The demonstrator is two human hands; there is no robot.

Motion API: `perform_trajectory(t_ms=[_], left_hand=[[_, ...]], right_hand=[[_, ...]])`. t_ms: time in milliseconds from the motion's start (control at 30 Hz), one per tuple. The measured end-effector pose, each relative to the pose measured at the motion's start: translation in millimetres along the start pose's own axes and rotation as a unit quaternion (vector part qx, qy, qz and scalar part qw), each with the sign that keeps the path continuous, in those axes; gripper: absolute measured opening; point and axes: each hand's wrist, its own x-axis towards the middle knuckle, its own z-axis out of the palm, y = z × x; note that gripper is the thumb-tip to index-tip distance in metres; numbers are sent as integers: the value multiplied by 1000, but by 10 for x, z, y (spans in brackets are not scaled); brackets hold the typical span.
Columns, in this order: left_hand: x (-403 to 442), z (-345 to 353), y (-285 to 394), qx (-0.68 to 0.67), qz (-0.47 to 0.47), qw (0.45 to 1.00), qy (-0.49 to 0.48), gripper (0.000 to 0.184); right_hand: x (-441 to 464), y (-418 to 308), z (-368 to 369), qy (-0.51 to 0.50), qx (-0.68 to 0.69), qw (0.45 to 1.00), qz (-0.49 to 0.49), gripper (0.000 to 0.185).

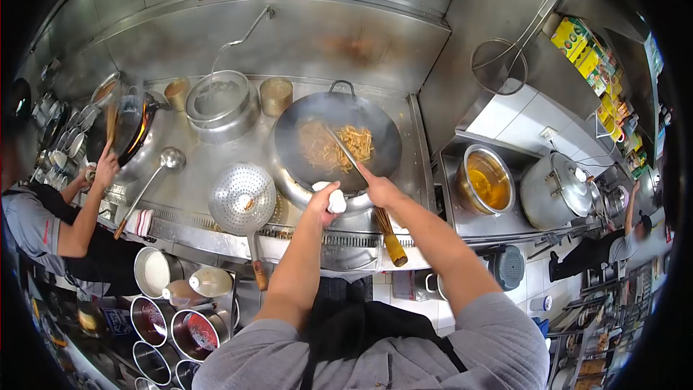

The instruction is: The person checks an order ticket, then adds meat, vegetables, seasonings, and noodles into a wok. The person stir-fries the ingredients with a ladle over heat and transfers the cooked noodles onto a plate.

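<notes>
A large dark wok sits on the burner, with browned strips of food and light steam inside. My left hand is closed round a folded white cloth at the wok's near rim. The fingers of my right hand are wrapped round a long metal utensil, whose far end reaches into the food. Beneath my right forearm, a bamboo brush lies at the stove's front edge. Left of the wok rests a perforated strainer with a wooden handle.
At the left, a co-worker handles another wok with flames beside it. A ladle, a lidded pot and metal cups stand between. Rightward are a bowl of yellow liquid and a big pot; another person stands beyond.
</notes>
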Motion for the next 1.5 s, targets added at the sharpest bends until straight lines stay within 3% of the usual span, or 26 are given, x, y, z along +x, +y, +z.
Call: perform_trajectory(t_ms=[67, 167, 200, 300, 400, 500, 533, 600, 700, 767, 800, 900, 967, 1033, 1067, 1100, 1133, 1267, 1300, 1367, 1400, 1433, 1467, 1500], left_hand=[[54, -53, 66, 54, -18, 998, -23, 13], [212, -120, 58, 94, -23, 995, -10, 9], [271, -137, -33, 19, 22, 1000, -6, 8], [38, -5, -56, 29, 47, 998, 40, 11], [-775, 61, -327, -26, 66, 997, 27, 13], [-1854, 543, -339, -31, 29, 994, 105, 15], [-1716, 481, -303, -40, 15, 991, 127, 14], [-1192, 374, -155, -60, 32, 996, 65, 10], [-481, 396, -9, -21, 73, 996, 40, 9], [-185, 251, -76, -8, 74, 995, 65, 9], [-178, 191, -103, -1, 76, 993, 91, 9], [-665, -558, -596, 63, 71, 995, 27, 12], [-1462, -185, -821, -64, 94, 993, 25, 24], [-1168, -411, -775, -31, 107, 992, 50, 18], [-901, -444, -546, -17, 95, 995, 22, 11], [-752, -229, -286, 4, 62, 998, 28, 12], [-929, 219, -108, 40, 40, 992, 112, 14], [-1224, 507, -109, -11, 52, 997, 64, 11], [-1020, 407, -50, -8, 54, 998, 45, 10], [-447, 224, 84, 47, 32, 998, 32, 9], [-443, 246, 26, 33, 73, 994, 76, 6], [-384, -102, -139, 9, 66, 997, 25, 4], [-362, -473, -377, -17, 64, 997, -35, 9], [-722, -443, -594, 9, 133, 991, 10, 23]], right_hand=[[-346, 265, -115, -21, -96, 993, -61, 86], [-899, 675, -616, -54, -281, 957, -43, 90], [-949, 1006, -671, -18, -310, 947, -85, 89], [-1299, 1197, -542, 92, -296, 944, -112, 85], [-1808, 1159, 110, 41, -38, 998, 3, 84], [-2185, 1092, 737, 108, 173, 977, -53, 83], [-2164, 1087, 766, 108, 176, 977, -53, 83], [-2088, 1069, 818, 138, 243, 959, -58, 84], [-1927, 1020, 649, 211, 234, 943, -111, 83], [-1894, 976, 554, 193, 260, 944, -63, 82], [-1985, 830, 396, 142, 301, 943, 0, 82], [-2088, 937, 466, 198, 291, 931, -100, 82], [-2300, 889, 292, 161, 297, 938, -73, 83], [-2256, 1005, 320, 166, 297, 935, -97, 83], [-2274, 854, 247, 138, 333, 931, -55, 81], [-2290, 703, 176, 112, 369, 923, -12, 80], [-2308, 551, 108, 88, 402, 911, 33, 79], [-2068, 621, 136, 125, 320, 939, -34, 81], [-2027, 605, 136, 131, 293, 946, -50, 81], [-2014, 402, -15, 62, 382, 922, 22, 81], [-1972, 371, -17, 42, 403, 913, 47, 80], [-1929, 341, -18, 24, 422, 904, 72, 80], [-1823, 487, 111, 82, 357, 930, 3, 79], [-1838, 460, 93, 105, 338, 935, -17, 79]])
